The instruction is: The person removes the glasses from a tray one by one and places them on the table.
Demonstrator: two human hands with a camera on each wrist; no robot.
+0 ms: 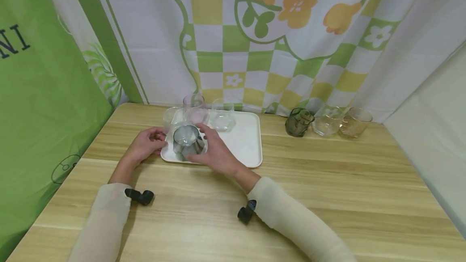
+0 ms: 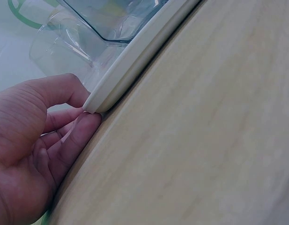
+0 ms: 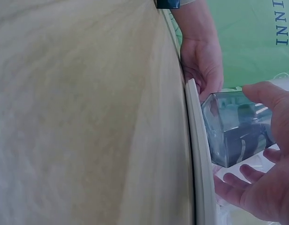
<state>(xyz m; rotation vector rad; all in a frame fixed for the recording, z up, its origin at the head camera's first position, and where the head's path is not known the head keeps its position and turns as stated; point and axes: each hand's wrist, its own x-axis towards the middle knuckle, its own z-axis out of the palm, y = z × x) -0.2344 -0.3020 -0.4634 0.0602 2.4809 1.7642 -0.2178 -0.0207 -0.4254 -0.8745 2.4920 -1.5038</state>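
Observation:
My left hand (image 1: 146, 145) is at the left edge of a white tray (image 1: 247, 148). In the left wrist view, the thumb and index finger pinch the corner of the tray's rim. A smoky grey-blue glass (image 1: 187, 142) with an angular base stands upright at the tray's front left. Beside it, my right hand (image 1: 218, 153) spreads around its right side. In the right wrist view, the thumb (image 3: 259, 93) lies against the glass while the other fingers stand apart from it. Behind it on the tray are a pinkish glass (image 1: 195, 110) and a clear glass (image 1: 223, 116); another clear glass (image 1: 170, 118) stands at the left.
Towards the back right of the wooden table (image 1: 327, 197) stand a dark green glass (image 1: 299, 122), a clear glass (image 1: 327, 122) and an amber glass (image 1: 354, 123). A patterned curtain (image 1: 262, 51) hangs behind the table, and green cloth (image 1: 47, 104) hangs at the left.

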